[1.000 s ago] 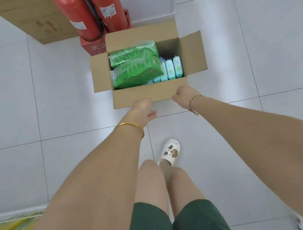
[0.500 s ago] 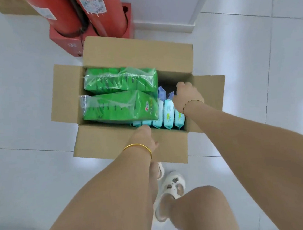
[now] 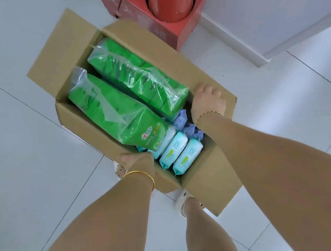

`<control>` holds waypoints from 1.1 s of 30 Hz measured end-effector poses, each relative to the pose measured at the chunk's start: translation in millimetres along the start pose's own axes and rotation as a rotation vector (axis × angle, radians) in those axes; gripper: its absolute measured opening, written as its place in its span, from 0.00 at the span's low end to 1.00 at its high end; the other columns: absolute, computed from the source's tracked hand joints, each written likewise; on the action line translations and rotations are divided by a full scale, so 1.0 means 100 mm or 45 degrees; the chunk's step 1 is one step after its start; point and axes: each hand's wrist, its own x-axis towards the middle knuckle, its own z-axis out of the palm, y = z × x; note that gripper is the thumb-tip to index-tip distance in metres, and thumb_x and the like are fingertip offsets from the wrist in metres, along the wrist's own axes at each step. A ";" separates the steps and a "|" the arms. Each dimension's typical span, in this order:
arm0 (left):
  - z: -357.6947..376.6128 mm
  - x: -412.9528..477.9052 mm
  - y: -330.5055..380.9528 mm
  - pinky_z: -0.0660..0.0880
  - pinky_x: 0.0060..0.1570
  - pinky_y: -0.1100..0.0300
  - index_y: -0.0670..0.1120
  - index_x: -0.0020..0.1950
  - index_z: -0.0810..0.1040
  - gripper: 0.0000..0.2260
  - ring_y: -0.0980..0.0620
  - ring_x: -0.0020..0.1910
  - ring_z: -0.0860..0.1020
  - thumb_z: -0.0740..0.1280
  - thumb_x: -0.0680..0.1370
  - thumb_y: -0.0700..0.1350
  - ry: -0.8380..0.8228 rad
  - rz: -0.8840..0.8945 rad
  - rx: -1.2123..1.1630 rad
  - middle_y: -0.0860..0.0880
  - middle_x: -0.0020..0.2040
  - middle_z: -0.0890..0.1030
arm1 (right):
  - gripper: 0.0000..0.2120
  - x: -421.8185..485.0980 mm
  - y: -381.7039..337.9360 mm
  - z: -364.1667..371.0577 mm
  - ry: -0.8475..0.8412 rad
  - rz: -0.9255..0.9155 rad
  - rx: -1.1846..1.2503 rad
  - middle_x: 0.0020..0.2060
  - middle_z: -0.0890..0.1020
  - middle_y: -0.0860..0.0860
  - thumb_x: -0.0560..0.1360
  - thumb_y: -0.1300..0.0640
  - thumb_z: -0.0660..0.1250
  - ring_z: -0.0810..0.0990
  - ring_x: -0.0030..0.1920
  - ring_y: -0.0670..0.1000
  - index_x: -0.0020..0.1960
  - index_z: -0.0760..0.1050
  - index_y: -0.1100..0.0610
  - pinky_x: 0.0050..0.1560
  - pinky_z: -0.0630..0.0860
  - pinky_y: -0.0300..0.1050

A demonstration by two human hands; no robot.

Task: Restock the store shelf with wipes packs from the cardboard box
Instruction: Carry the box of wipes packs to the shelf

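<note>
Floor (image 3: 22, 148): big white glossy tiles, thin dark grout lines, soft light patches reflected. Top rt: white wall (image 3: 270, 6) w/ pale baseboard (image 3: 301, 35), turning a corner. By it, red stand (image 3: 172, 32) holding red extinguisher (image 3: 168, 7), top cut off by frame.

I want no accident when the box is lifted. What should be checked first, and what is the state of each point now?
1. Left hand grips the near wall of the box: ok.
2. Right hand grips the far right edge: ok.
3. Green bags and blue packs lie inside the box: ok.
4. Grip reaches under the bottom: cannot tell, hidden.
5. Feet clear of the box: not ok, a shoe shows under its near corner.
</note>
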 end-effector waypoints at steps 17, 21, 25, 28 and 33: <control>-0.61 -0.19 -0.05 0.80 0.44 0.49 0.44 0.51 0.68 0.08 0.41 0.46 0.77 0.61 0.76 0.34 -0.104 0.149 -0.191 0.44 0.43 0.75 | 0.10 -0.16 -0.10 -0.04 0.070 -0.171 0.063 0.54 0.78 0.63 0.76 0.65 0.57 0.76 0.54 0.64 0.56 0.71 0.63 0.45 0.69 0.48; -0.95 -0.26 -0.15 0.81 0.42 0.47 0.42 0.51 0.70 0.08 0.41 0.43 0.77 0.61 0.74 0.34 -0.132 0.215 -0.208 0.43 0.45 0.75 | 0.08 -0.43 -0.23 -0.20 0.133 -0.185 0.061 0.52 0.78 0.62 0.76 0.65 0.57 0.77 0.52 0.64 0.53 0.71 0.63 0.43 0.66 0.47; -1.23 -0.36 -0.36 0.81 0.44 0.46 0.42 0.51 0.72 0.08 0.43 0.39 0.78 0.62 0.73 0.34 -0.163 0.225 -0.273 0.43 0.43 0.77 | 0.08 -0.64 -0.36 -0.32 0.122 -0.226 0.032 0.52 0.78 0.63 0.75 0.62 0.58 0.76 0.53 0.64 0.51 0.72 0.63 0.43 0.66 0.46; -1.38 -0.44 -0.62 0.81 0.47 0.44 0.45 0.44 0.72 0.05 0.40 0.44 0.81 0.62 0.72 0.35 -0.140 0.194 -0.350 0.42 0.43 0.79 | 0.08 -0.84 -0.45 -0.37 0.107 -0.255 0.027 0.51 0.79 0.62 0.76 0.60 0.58 0.77 0.52 0.64 0.49 0.73 0.62 0.45 0.70 0.47; -1.70 -0.65 -1.07 0.81 0.45 0.44 0.44 0.43 0.72 0.05 0.40 0.41 0.80 0.62 0.73 0.34 -0.136 0.133 -0.579 0.44 0.38 0.77 | 0.04 -1.28 -0.77 -0.54 0.138 -0.454 -0.065 0.51 0.79 0.62 0.74 0.61 0.60 0.77 0.52 0.64 0.46 0.72 0.61 0.44 0.69 0.47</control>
